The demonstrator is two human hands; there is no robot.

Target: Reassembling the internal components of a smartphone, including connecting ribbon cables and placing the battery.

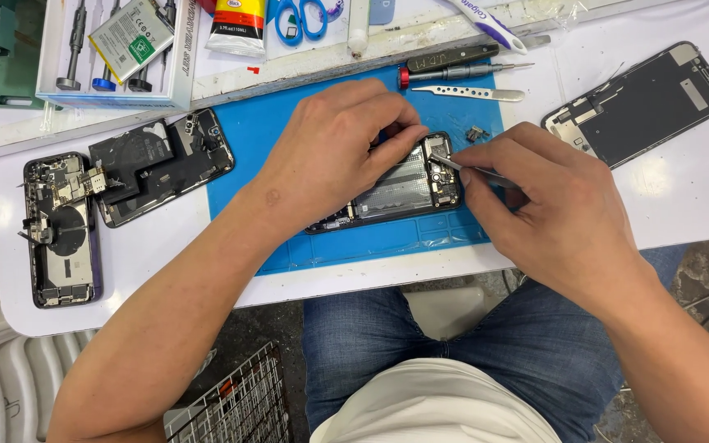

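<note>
Matt blue rubbery mat (248, 135), shiny metal tweezers (453, 166), smooth white tabletop (674, 197).

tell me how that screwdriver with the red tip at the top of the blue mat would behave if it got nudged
The screwdriver has a round, slim barrel and lies flat on the blue mat, so it would probably roll rather than slide. The mat looks rubbery, which may slow it. It seems stiff and light, likely easy to pinch up.
</note>
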